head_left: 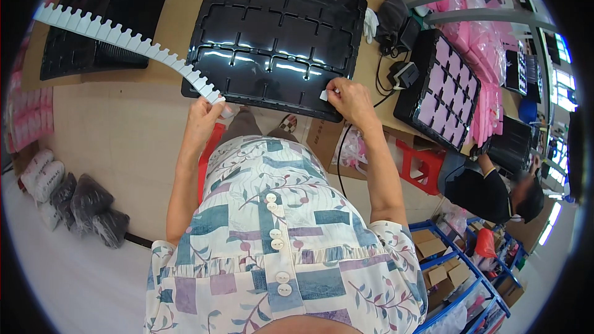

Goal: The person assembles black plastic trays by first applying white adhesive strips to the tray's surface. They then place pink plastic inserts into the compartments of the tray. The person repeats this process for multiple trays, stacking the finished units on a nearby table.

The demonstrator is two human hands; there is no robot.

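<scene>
My left hand (203, 122) is closed on the near end of a long white notched strip (133, 43), which looks like a row of joined small pieces and bends away to the far left. In front of me lies a black plastic blister tray (272, 30) with rows of shallow compartments, its surface glossy. At the tray's near right corner, my right hand (352, 104) pinches a small white piece (323, 95) between thumb and fingertips. The piece is partly hidden by the fingers. My left hand is just off the tray's near left corner.
A stack of black trays (111, 18) stands at the left. On the right, a black tray with pink pieces (447, 80) sits near a black adapter with cables (403, 75). A white glove (370, 24) lies beside my tray. Another person (495, 191) works at the right.
</scene>
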